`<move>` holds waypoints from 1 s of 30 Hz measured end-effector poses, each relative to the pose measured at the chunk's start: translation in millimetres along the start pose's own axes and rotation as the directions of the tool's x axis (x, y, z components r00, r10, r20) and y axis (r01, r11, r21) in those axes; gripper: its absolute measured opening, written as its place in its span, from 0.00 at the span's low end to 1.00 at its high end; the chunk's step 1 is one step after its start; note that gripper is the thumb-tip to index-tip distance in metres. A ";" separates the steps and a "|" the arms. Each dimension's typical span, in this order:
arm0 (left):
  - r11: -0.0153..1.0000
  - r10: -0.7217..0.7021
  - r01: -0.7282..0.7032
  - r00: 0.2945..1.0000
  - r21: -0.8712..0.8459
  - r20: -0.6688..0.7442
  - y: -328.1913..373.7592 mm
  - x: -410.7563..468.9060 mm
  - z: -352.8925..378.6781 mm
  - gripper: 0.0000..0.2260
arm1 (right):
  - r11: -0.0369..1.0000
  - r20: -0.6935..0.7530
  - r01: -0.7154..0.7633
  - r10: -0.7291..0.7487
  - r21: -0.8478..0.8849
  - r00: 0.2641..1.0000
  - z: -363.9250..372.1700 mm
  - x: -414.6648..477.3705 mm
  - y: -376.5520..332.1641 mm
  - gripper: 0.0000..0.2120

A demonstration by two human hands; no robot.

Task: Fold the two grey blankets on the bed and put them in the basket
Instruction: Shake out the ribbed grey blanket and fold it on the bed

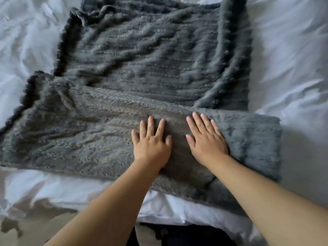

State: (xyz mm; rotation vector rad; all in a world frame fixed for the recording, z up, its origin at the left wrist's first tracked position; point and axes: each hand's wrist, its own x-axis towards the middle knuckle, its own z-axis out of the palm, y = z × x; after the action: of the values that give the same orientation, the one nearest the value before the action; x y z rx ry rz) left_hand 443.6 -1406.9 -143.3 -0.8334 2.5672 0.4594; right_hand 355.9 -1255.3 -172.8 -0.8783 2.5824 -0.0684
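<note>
nearest: your two bare forearms (110,201), reaching in from the bottom edge, with a dark strip of clothing (177,235) between them and beige floor (53,222) at the lower left.

left hand (150,141): flat, palm down, fingers straight and slightly spread, pressing on the blanket; it grips nothing.

right hand (207,139): likewise flat, palm down, fingers straight, gripping nothing. it lies just beside your left hand, the two kept apart by a narrow strip of fabric.

blanket (142,59): grey, fluffy, ribbed, lying on the bed. the far part is spread out and rumpled, with a darker fuzzy border down its left and right edges. the near part is a thicker folded band (71,139) running left to right by the bed's near edge; both your hands rest on it, right of its middle. the band's right end is squared off, its left end loose and wrinkled. whether the grey fabric is one blanket or two cannot be told.

bed (292,50): white, creased sheet, showing on both sides of the blanket and below the band.
</note>
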 end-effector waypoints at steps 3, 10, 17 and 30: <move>0.984 -0.146 0.117 0.964 0.137 0.221 6.4 2.9 9.0 0.27 | 0.998 0.029 -0.059 0.060 -0.006 0.998 -5.8 -10.4 41.6 0.28; 0.988 -0.151 0.149 0.987 0.038 0.058 63.1 33.0 -42.1 0.18 | 0.859 -0.227 -0.279 0.402 0.429 0.887 -55.7 23.8 76.5 0.13; 0.988 0.151 -0.155 0.980 0.015 0.133 107.1 105.0 -25.4 0.24 | 0.435 0.217 -0.702 0.742 0.564 0.634 -65.7 87.2 151.5 0.10; 0.995 0.058 -0.083 0.924 0.050 0.377 97.2 143.7 -19.8 0.27 | 0.383 0.137 -0.695 0.812 0.608 0.568 -85.1 126.6 164.8 0.16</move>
State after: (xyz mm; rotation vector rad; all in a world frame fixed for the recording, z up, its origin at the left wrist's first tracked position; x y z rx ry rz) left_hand 272.0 -1409.9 -175.4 -0.5659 2.2473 0.5002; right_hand 136.8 -1205.8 -169.9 0.6419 2.5794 -0.7000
